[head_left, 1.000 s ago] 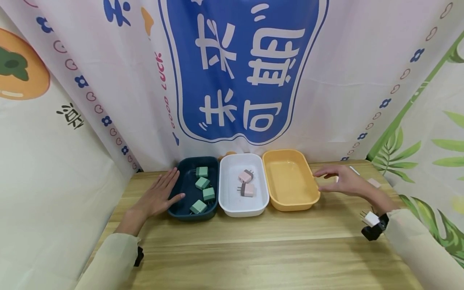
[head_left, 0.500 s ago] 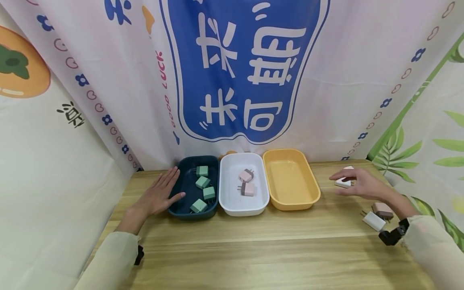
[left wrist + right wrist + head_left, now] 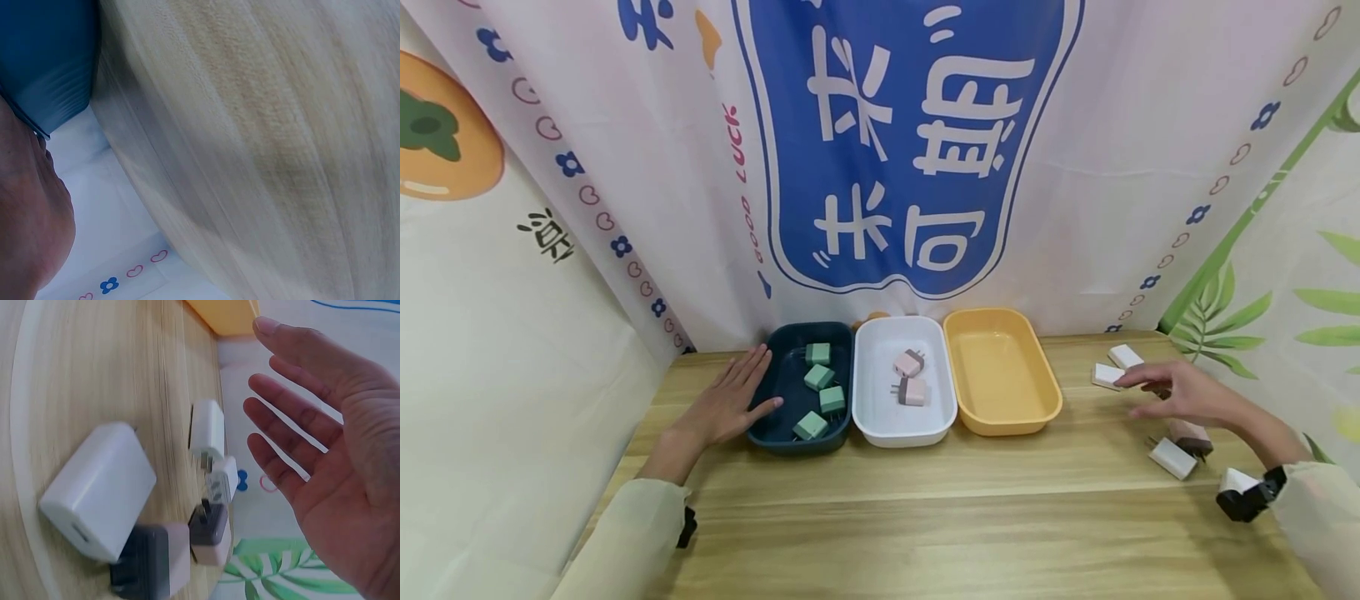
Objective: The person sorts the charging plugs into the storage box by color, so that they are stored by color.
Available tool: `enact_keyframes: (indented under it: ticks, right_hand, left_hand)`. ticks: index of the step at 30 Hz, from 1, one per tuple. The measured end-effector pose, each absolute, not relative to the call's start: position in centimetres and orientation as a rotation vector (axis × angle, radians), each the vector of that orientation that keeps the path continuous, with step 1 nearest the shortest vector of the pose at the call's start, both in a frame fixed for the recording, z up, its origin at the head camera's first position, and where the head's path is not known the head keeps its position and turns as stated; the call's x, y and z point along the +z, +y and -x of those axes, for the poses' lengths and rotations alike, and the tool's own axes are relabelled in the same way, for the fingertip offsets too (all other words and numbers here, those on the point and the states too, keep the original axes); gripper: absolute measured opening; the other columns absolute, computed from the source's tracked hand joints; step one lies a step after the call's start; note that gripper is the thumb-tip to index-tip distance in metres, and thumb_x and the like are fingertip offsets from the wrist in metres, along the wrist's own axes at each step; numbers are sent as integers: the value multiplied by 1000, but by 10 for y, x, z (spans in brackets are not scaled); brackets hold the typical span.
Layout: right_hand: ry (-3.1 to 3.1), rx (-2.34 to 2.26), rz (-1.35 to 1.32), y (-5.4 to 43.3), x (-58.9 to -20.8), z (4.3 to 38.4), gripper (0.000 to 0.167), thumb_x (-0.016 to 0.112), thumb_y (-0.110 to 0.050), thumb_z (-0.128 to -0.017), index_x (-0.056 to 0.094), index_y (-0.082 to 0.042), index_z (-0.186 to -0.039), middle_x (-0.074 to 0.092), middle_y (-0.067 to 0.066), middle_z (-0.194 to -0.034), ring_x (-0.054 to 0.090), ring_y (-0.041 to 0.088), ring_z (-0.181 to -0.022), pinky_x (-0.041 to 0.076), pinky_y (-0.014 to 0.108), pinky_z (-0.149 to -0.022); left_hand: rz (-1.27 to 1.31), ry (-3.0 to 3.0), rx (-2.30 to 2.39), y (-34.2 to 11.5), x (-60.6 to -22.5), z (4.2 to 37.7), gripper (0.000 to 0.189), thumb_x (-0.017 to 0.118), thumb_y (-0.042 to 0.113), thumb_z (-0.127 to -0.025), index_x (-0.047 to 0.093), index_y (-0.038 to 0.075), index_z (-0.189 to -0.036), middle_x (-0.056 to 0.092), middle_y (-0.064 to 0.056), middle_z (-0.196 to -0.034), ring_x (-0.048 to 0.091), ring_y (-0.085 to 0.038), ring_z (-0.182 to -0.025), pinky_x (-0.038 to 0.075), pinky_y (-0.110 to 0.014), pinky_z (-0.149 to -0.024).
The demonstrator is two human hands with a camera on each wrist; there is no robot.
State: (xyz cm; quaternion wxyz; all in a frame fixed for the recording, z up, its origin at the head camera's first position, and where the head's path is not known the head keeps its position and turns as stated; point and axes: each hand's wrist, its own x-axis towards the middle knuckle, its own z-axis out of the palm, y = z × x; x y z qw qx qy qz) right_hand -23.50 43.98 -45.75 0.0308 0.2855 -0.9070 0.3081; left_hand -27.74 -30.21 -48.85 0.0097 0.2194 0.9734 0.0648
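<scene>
My left hand (image 3: 721, 417) rests with straight fingers on the left rim of the dark blue tray (image 3: 801, 448); in the left wrist view it shows at the left edge. Several green plug chargers (image 3: 811, 427) lie inside that tray. At the right my right hand (image 3: 1198, 392) hovers, fingers relaxed and palm bare, over a group of chargers. Near its fingertips are two white chargers (image 3: 1107, 376). Below it lie a pink-and-grey charger (image 3: 1191, 437) and a white charger (image 3: 1173, 458). The right wrist view shows another pink-and-dark charger (image 3: 209, 534), hidden by the hand in the head view.
A white tray (image 3: 904, 440) holding two pink-and-grey chargers (image 3: 912, 392) stands in the middle, against a yellow tray (image 3: 1003, 375) on its right. One more white charger (image 3: 1237, 481) sits beside the right wrist camera. Printed curtains (image 3: 1097, 208) hang behind the wooden table (image 3: 910, 533).
My right hand has moved right, away from the yellow tray's edge, to over the chargers; the two white chargers behind it are now uncovered. My left hand has stayed put.
</scene>
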Motion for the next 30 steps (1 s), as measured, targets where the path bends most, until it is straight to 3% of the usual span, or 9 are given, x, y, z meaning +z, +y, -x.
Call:
enact_keyframes:
  ticks: [6,13,17,25,30]
  right_hand:
    - [-2858,919,-823,455,-459,227,45,93,-6,-78,78,-4,-120,76,6,-120,64,-6,-95,55,20,-72]
    - [-2841,891,-867,473,-464,220,48,94,-6,-75,78,-10,-121,76,-8,-116,65,-7,-103,55,13,-82]
    - [-2882,931,-818,482,-465,216,50,94,-6,-76,77,-7,-123,75,-14,-118,65,-7,-105,53,10,-84]
    - [-3032,958,-686,494,-461,209,41,87,-10,-87,75,-3,-125,74,-16,-120,65,-5,-106,57,21,-81]
    - [-3020,967,-721,501,-463,206,41,86,-7,-87,75,-4,-126,71,-23,-123,62,-8,-109,56,20,-81]
  left_hand:
    - [-683,3035,198,-302,-488,276,91,45,59,-109,9,2,-170,4,-19,-178,6,-42,-163,6,-61,-131]
    - [-684,3033,208,-302,-488,277,91,45,59,-108,9,2,-170,3,-19,-178,5,-41,-164,5,-61,-131]
    - [-683,3032,207,-302,-488,277,91,45,60,-108,9,2,-170,3,-19,-178,5,-40,-164,6,-61,-131]
    - [-686,3037,213,-302,-488,277,92,46,59,-108,11,1,-169,5,-20,-178,7,-42,-163,7,-61,-131]
    - [-684,3035,210,-302,-488,277,92,46,60,-108,11,1,-169,4,-19,-178,7,-41,-163,7,-61,-131]
